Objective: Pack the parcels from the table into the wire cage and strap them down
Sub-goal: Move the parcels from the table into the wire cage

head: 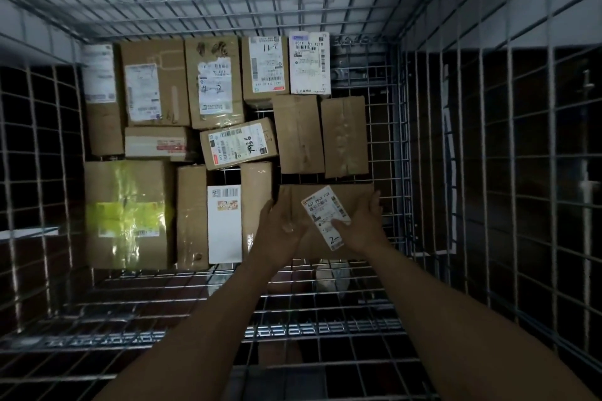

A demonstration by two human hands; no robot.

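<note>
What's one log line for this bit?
packing | left hand presses side of labelled parcel | right hand grips it, thumb on label | over near-right gap in wire cage | other parcels inside
</note>
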